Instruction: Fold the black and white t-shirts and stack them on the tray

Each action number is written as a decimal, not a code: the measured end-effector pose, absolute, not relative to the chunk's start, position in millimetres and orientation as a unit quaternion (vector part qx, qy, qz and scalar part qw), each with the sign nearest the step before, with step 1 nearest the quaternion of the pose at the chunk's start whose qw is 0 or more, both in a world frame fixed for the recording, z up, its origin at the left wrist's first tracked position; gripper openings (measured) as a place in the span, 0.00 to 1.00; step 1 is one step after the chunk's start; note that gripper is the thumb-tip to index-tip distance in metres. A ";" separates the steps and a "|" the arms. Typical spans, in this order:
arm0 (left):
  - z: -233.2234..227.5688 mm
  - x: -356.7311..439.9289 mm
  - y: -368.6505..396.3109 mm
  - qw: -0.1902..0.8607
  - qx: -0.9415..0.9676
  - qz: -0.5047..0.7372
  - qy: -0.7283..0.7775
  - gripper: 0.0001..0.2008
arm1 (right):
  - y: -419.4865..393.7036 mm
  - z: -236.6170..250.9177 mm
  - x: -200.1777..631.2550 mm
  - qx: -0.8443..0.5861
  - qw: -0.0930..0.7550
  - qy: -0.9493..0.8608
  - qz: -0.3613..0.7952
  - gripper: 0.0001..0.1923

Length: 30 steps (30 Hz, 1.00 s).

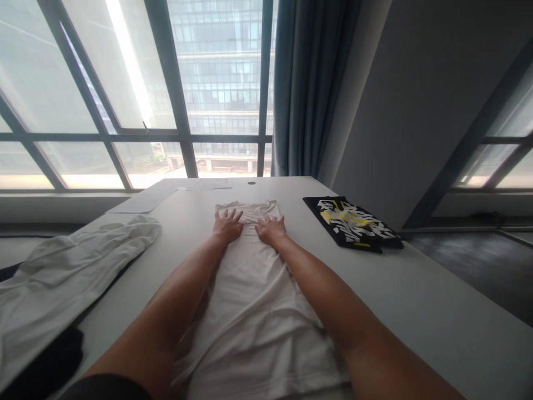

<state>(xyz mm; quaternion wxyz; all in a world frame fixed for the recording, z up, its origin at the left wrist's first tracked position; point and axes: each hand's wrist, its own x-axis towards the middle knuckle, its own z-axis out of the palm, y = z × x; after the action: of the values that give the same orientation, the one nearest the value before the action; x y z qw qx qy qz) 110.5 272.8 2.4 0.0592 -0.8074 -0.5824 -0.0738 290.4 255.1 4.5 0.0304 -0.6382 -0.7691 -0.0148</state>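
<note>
Cloth: white, lying lengthwise down the middle of the table, its far end just past my hands, its near end running out of view.
Folds at the far end: loose and gathered; pushing harder with one hand than the other could bunch them or skew the cloth.
Creases nearer me: slanting across the cloth; pressing them down as they are could set them, and my forearms, close along both sides, could drag the edges.
Left hand: palm down, fingers fanned wide on the cloth, gripping nothing that I can see.
Right hand: palm down beside the left, a gap between; fingers apart, slightly bent, no grip showing.
Arms: both reaching forward, drawing together towards the hands.
To my left: a pale heap.
To my right: a black stack, printed white and yellow.
</note>
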 end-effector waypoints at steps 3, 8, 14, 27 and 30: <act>16.7 110.9 235.5 0.099 -0.789 -0.126 -0.593 0.27 | 221.0 20.4 291.3 -0.664 0.007 -0.748 -0.007 0.30; 24.2 80.6 168.5 0.062 -0.761 -0.091 -0.639 0.25 | 145.1 33.8 315.6 -0.682 0.012 -0.730 0.036 0.34; 20.9 49.5 91.0 0.023 -0.736 -0.052 -0.674 0.30 | 66.6 30.6 343.2 -0.715 0.028 -0.699 0.017 0.33; 19.9 23.1 -4.5 -0.080 -0.715 -0.054 -0.692 0.22 | -21.0 41.0 368.0 -0.708 0.050 -0.704 0.008 0.25; 26.0 18.2 -15.0 -0.144 -0.705 -0.056 -0.692 0.23 | -23.3 43.2 374.8 -0.695 0.019 -0.718 0.038 0.29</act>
<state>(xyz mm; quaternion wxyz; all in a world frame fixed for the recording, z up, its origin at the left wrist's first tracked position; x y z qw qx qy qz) 18.2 -15.0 26.0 -0.1441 -0.7047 -0.6925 -0.0560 374.8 -23.3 43.2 0.0190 -0.6951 -0.7176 0.0385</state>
